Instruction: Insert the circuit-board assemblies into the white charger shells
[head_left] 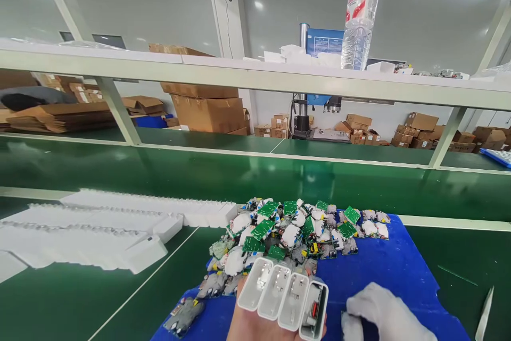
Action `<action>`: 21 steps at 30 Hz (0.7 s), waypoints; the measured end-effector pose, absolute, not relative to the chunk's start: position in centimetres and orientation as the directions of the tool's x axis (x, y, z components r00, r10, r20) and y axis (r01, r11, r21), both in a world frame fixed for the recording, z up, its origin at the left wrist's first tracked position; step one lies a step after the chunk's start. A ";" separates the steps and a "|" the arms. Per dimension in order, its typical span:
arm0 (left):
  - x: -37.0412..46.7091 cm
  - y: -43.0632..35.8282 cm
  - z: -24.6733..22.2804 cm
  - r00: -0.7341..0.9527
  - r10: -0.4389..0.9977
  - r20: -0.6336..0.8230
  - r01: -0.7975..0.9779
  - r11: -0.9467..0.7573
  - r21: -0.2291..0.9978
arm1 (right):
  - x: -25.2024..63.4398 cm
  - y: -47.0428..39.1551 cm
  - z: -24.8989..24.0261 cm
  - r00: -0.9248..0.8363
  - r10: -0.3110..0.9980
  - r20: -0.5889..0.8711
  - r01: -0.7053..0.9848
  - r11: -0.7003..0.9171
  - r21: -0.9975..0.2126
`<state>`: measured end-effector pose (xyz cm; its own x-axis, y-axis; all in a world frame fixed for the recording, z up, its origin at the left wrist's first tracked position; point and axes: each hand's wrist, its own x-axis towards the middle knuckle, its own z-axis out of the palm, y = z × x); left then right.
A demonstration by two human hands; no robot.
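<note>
Left hand [275,325] at the bottom edge, palm up, fingers [309,272] curled behind a row of four white charger shells [284,298] and gripping them side by side, open ends toward the camera; rightmost shell already filled with a board, the other three showing only metal contacts inside. Right hand [389,314] in a white glove, low and just right of the shells, resting on the blue mat [399,266]; fingers bent down against the mat, whether pinching anything cannot be told. Just beyond the shells, a heap of small circuit boards [295,229], green faces and white-wrapped parts mixed, spilling across the mat's far half, a few grey ones trailing toward its near left corner. Mat lying on the green surface [99,298]. To the left, well apart from the heap, rows of white shells [131,224] laid flat in long lines. At the far right edge, a pair of tweezers [485,314] on the surface. Above, a pale shelf rail [255,77] carrying a clear water bottle [360,16] standing upright. Behind, stacked cardboard boxes [207,109] along the wall.
</note>
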<state>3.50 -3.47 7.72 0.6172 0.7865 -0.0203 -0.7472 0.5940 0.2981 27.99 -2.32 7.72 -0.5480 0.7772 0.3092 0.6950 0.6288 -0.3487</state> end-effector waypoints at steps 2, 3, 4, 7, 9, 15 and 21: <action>3.5 -3.5 7.8 0.635 0.772 -0.031 -0.733 0.615 0.291 | 27.7 -2.9 7.3 -0.567 0.801 0.191 0.742 0.597 -0.304; 3.5 -3.5 7.9 0.638 0.769 -0.039 -0.728 0.619 0.295 | 27.8 -2.8 7.2 -0.569 0.809 0.145 0.757 0.584 -0.293; 3.5 -3.5 8.1 0.633 0.772 -0.049 -0.729 0.616 0.298 | 27.8 -2.6 7.2 -0.574 0.811 0.108 0.761 0.578 -0.294; 3.6 -3.5 8.5 0.598 0.798 -0.075 -0.751 0.590 0.295 | 27.8 -2.1 7.0 -0.547 0.833 0.088 0.773 0.542 -0.330; 3.7 -3.5 8.7 0.593 0.801 -0.083 -0.755 0.589 0.288 | 27.5 -2.1 6.6 -0.505 0.856 0.112 0.776 0.507 -0.376; 3.8 -3.6 8.8 0.548 0.832 -0.084 -0.786 0.547 0.289 | 27.2 -2.8 5.3 -0.419 0.899 0.125 0.747 0.420 -0.516; 3.7 -3.6 9.0 0.600 0.795 -0.081 -0.755 0.597 0.271 | 26.4 -3.2 5.9 -0.251 0.966 0.063 0.891 0.256 -0.376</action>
<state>3.67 -3.60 9.04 0.6005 0.7955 -0.0814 -0.7546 0.5974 0.2713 26.37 -3.25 5.88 -0.2506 0.9660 0.0632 0.8908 0.2557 -0.3757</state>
